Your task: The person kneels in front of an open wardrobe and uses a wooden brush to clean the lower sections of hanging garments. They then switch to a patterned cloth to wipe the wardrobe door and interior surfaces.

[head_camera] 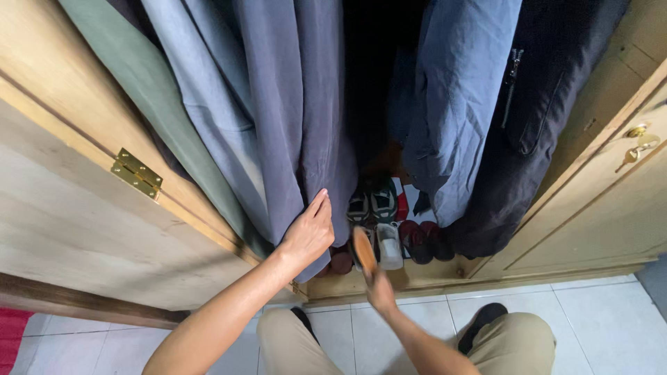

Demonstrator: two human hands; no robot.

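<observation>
My left hand presses flat against the lower edge of a grey-purple hanging garment, pushing it leftward inside an open wooden wardrobe. My right hand is closed around the end of a brown wooden brush, held up near the wardrobe's bottom sill. Behind the brush, several shoes lie on the wardrobe floor. The brush is blurred.
More clothes hang in the wardrobe: a green one at left, a blue one and a dark jacket at right. Wooden doors stand open on both sides; keys hang in the right door. My knees rest over white floor tiles.
</observation>
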